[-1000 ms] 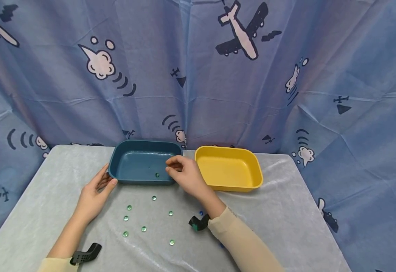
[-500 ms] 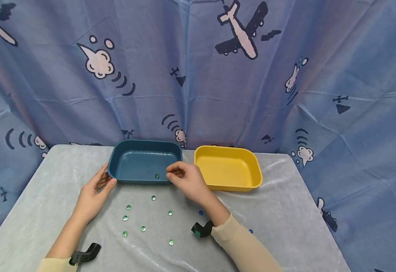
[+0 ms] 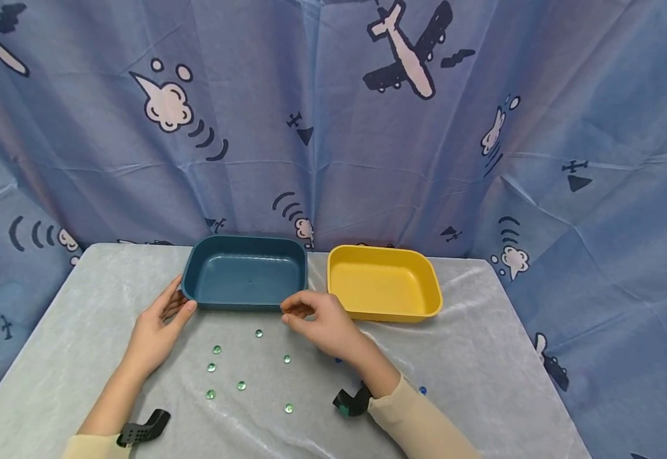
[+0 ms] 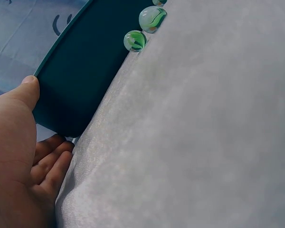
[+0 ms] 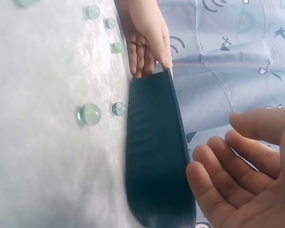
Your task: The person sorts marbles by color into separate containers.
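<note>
My left hand (image 3: 158,331) rests at the near left corner of the dark teal tray (image 3: 244,306). In the left wrist view its thumb (image 4: 31,88) touches the rim, and relaxed fingers (image 4: 52,166) lie by the lower corner. Beyond the tray's near right corner hovers my right hand (image 3: 324,325), fingers loosely bent; the right wrist view shows nothing between thumb and fingers (image 5: 228,175). Several green glass marbles lie on the table before the tray, among them a near marble (image 3: 289,408) and a far marble (image 3: 259,333). The tray's near inside floor is hidden.
A yellow tray (image 3: 385,317) stands to the right of the teal one. One blue marble (image 3: 422,391) lies beside the right sleeve; another blue marble (image 3: 338,360) is partly hidden by the right wrist. A patterned curtain (image 3: 333,127) hangs behind the grey-covered table (image 3: 471,357).
My right hand has drawn back toward me from over the teal tray. The green marble seen inside that tray rolled slightly nearer and is now out of sight. My left hand stays put.
</note>
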Demonstrator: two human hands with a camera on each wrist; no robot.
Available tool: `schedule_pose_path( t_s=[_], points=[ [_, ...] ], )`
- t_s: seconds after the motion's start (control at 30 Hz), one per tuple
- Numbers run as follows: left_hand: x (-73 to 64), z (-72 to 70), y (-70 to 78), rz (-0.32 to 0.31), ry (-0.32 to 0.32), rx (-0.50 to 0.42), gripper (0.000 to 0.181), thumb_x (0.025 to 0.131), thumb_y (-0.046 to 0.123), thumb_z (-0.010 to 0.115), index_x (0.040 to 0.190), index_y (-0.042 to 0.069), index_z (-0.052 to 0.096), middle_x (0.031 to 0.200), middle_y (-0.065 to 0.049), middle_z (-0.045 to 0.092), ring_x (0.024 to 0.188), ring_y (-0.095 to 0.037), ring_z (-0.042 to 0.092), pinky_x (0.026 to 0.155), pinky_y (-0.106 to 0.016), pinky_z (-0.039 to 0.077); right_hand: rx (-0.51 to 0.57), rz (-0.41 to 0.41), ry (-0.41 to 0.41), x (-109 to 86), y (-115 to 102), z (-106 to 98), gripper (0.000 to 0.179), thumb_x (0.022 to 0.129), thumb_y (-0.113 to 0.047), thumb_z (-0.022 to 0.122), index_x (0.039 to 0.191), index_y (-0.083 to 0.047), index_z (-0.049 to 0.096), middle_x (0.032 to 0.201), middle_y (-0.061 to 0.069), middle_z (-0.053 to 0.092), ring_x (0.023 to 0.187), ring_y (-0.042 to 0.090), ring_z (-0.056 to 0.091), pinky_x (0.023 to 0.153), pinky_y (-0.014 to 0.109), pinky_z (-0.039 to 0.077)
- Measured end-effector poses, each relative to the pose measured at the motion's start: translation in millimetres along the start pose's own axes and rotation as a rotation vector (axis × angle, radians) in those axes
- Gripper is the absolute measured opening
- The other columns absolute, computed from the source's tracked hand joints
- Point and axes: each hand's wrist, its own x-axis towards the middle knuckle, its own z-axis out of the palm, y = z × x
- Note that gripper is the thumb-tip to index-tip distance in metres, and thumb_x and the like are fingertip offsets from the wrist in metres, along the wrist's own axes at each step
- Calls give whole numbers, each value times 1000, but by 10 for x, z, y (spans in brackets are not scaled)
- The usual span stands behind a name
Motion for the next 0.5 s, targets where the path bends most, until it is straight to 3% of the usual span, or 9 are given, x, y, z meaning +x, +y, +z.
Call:
schedule_pose_path(
  t_s=[0.27,0.5],
  points=[
    [-2,-10,4,4,3,-1,71,112,33,68,174,19,35,148,-25,64,129,-41,67,96,-2,37,7,-18,-50,-123,40,65,20,104,-16,78,119,-3,80,106,-6,78,93,10,71,87,34,61],
    [-3,-9,4,10,-1,-6,71,112,32,67,174,20,35,148,-26,64,130,-42,66,96,-2,37,10,9,-82,-202,119,112,23,103,-12,77,122,0,80,113,9,80,94,11,71,88,33,60]
  ],
)
